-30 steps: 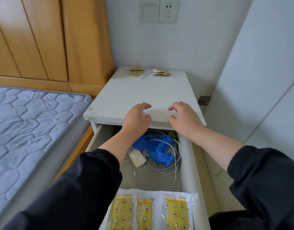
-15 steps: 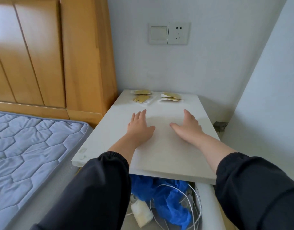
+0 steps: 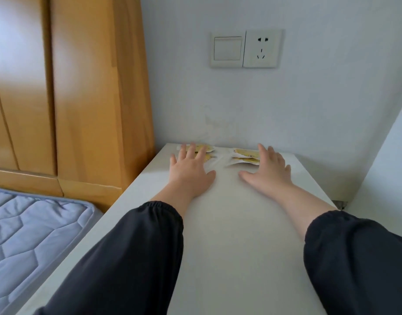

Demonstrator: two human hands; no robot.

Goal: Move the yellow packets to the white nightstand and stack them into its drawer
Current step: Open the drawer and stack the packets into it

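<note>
A: Hands?

B: Left hand (image 3: 188, 171) flat, fingers spread, lying over the left packets (image 3: 205, 148) at the back edge of the nightstand (image 3: 229, 223); nothing gripped. Right hand (image 3: 269, 172) also flat and spread, just beside the right packets (image 3: 244, 155), holding nothing (contact with them: cannot tell).

A: Drawer?

B: Out of frame.

A: Risks?

B: Packets look thin and flat, so I judge them hard to lift with straight fingers. A sweep could jam them against the wall (image 3: 286, 110) or send them off the right edge. Both piles overlap loosely, so a hasty pinch may take one and scatter the rest.
</note>
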